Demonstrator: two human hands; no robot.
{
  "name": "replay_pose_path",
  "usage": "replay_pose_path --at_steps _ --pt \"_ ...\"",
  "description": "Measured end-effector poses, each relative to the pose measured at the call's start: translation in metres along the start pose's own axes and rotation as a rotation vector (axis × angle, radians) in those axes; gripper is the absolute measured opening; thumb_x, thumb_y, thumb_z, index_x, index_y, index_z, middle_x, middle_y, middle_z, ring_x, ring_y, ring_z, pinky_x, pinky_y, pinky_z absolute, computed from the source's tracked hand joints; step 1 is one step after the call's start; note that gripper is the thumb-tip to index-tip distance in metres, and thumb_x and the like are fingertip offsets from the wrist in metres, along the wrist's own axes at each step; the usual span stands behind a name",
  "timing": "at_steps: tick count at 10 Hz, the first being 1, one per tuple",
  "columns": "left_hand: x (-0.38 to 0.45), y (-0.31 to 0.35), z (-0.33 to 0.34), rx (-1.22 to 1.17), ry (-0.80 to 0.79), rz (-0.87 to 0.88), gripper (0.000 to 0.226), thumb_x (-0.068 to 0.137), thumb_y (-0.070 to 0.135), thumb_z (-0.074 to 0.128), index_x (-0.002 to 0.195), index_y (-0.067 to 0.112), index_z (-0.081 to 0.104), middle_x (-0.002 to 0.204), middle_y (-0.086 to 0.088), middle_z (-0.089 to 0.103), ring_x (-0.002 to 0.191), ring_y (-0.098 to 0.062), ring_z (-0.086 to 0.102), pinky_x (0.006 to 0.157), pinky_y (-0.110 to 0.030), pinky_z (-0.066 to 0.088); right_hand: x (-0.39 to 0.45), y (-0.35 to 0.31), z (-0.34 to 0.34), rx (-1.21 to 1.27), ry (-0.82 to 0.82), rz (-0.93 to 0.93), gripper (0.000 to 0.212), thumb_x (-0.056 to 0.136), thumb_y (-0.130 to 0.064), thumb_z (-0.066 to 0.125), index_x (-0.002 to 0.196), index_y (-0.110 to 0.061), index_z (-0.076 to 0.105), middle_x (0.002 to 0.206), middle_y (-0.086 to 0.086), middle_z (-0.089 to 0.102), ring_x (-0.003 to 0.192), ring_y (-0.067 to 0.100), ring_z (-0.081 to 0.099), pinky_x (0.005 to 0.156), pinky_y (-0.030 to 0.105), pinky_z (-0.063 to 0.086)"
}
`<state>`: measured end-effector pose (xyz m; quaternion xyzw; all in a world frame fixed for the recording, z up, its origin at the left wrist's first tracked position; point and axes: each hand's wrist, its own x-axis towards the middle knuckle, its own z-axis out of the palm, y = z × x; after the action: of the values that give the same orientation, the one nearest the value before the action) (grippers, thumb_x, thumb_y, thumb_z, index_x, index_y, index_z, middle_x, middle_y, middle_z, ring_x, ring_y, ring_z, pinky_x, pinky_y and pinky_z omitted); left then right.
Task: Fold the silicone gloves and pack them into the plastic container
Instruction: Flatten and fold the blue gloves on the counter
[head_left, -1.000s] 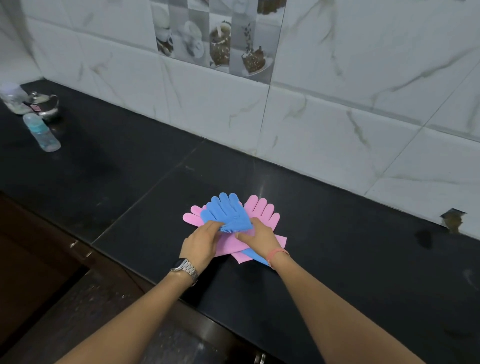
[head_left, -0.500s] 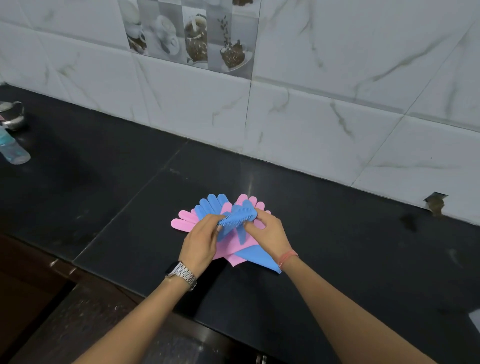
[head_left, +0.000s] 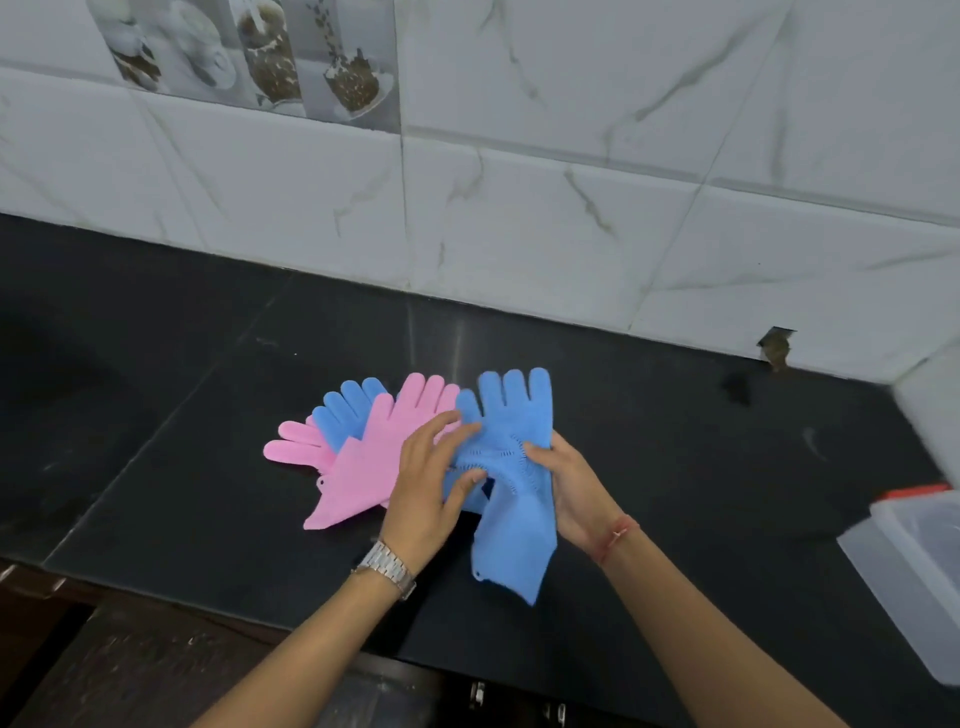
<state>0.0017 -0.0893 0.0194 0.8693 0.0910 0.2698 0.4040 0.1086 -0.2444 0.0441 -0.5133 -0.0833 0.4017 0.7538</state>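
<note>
A blue silicone glove (head_left: 511, 447) lies spread on the black counter (head_left: 675, 467), fingers toward the wall, bristled palm up. My right hand (head_left: 569, 486) pinches its right edge at the palm. My left hand (head_left: 428, 480) rests on its left side with fingers nearly straight. To the left lies a pile of gloves: a pink glove (head_left: 382, 449) on top, a second blue glove (head_left: 345, 408) and another pink glove (head_left: 293, 447) showing beneath. A clear plastic container (head_left: 919, 571) with a red-trimmed part stands at the right edge.
A white marble-tiled wall (head_left: 519, 208) runs along the back of the counter. A small dark hole (head_left: 776, 345) sits at the wall's base on the right. The counter's front edge and dark cabinet fronts (head_left: 156, 665) lie below my arms.
The top blue glove has been lifted off the pile, unfolded and laid out to the right. The view has shifted right, bringing the container in and losing the bottle and kettle.
</note>
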Motion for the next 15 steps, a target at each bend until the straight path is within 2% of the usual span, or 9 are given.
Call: replay_pose_path --at_steps 1,2,3,4,5,8,10,12,15 --pt "-0.026 0.022 0.031 -0.339 -0.024 -0.358 0.073 0.081 0.051 0.061 0.143 0.031 0.031 0.146 0.012 0.036 0.131 0.003 0.034 0.105 -0.02 0.033 -0.018 -0.005 -0.022 0.011 0.064 -0.035 0.039 0.097 -0.007 0.046 0.134 -0.016 0.053 0.13 0.014 0.063 0.118 0.034 0.061 0.091 0.042 0.055" --pt "-0.001 0.019 0.026 -0.179 -0.21 -0.433 0.042 0.1 0.048 0.036 0.134 0.024 0.034 0.138 -0.001 0.045 0.116 -0.011 0.043 0.096 -0.034 0.037 -0.036 -0.014 -0.042 -0.027 0.134 -0.051 0.041 0.095 -0.008 0.047 0.134 -0.021 0.054 0.128 0.011 0.065 0.115 0.032 0.063 0.091 0.043 0.055" --pt "0.073 0.01 -0.001 0.484 -0.223 -0.354 0.041 0.093 0.02 -0.01 0.101 0.011 0.03 0.109 -0.01 0.038 0.099 -0.031 0.03 0.076 -0.049 0.036 -0.052 -0.022 -0.06 -0.091 0.185 -0.087 0.043 0.094 -0.009 0.048 0.134 -0.024 0.053 0.129 0.008 0.064 0.114 0.029 0.064 0.091 0.042 0.055" --pt "0.029 0.035 0.033 0.159 -0.409 -0.35 0.023 0.103 0.023 0.024 0.103 0.008 0.042 0.111 -0.011 0.053 0.105 -0.038 0.044 0.086 -0.045 0.049 -0.068 -0.028 -0.073 -0.065 0.142 -0.135 0.046 0.095 -0.011 0.048 0.135 -0.032 0.052 0.129 0.003 0.064 0.113 0.026 0.065 0.082 0.036 0.057" --pt "-0.042 0.084 0.079 -0.926 -0.476 -0.586 0.021 0.089 0.024 0.063 0.107 0.012 0.063 0.104 -0.009 0.07 0.098 -0.027 0.066 0.082 -0.037 0.057 -0.078 -0.036 -0.08 -0.046 0.082 -0.17 0.05 0.094 -0.011 0.051 0.137 -0.037 0.049 0.132 0.003 0.062 0.115 0.028 0.064 0.084 0.039 0.056" --pt "-0.028 0.092 0.104 -0.837 -0.267 -0.386 0.04 0.09 0.026 0.061 0.128 0.03 0.052 0.105 -0.006 0.07 0.085 -0.017 0.07 0.053 -0.024 0.051 -0.071 -0.053 -0.107 -0.074 0.028 -0.253 0.063 0.092 0.005 0.047 0.143 -0.033 0.041 0.144 0.006 0.052 0.126 0.033 0.054 0.1 0.056 0.046" --pt "-0.032 0.055 0.121 -0.259 -0.552 -0.699 0.078 0.091 0.017 0.061 0.152 0.023 0.013 0.097 -0.004 0.065 0.088 -0.017 0.067 0.078 -0.032 0.058 -0.062 -0.019 -0.154 -0.351 0.553 0.144 0.078 0.09 0.008 0.055 0.153 -0.022 0.02 0.149 0.012 0.042 0.124 0.026 0.052 0.093 0.04 0.052" --pt "-0.036 0.048 0.133 -0.014 -0.527 -0.603 0.071 0.088 0.02 0.065 0.147 0.025 0.027 0.091 0.009 0.066 0.079 -0.005 0.064 0.067 -0.016 0.049 -0.075 0.019 -0.163 -0.798 0.517 0.155 0.062 0.086 0.005 0.057 0.138 -0.026 0.045 0.11 -0.002 0.065 0.087 0.01 0.066 0.061 0.013 0.051" --pt "-0.039 0.049 0.142 0.161 -0.462 -0.407 0.047 0.088 0.01 0.055 0.132 0.025 0.048 0.085 0.008 0.062 0.075 -0.007 0.058 0.062 -0.02 0.043 -0.077 0.046 -0.146 -1.679 0.402 -0.063 0.059 0.098 -0.029 0.046 0.152 -0.028 0.021 0.164 -0.001 0.0 0.149 0.022 0.011 0.118 0.038 0.021"
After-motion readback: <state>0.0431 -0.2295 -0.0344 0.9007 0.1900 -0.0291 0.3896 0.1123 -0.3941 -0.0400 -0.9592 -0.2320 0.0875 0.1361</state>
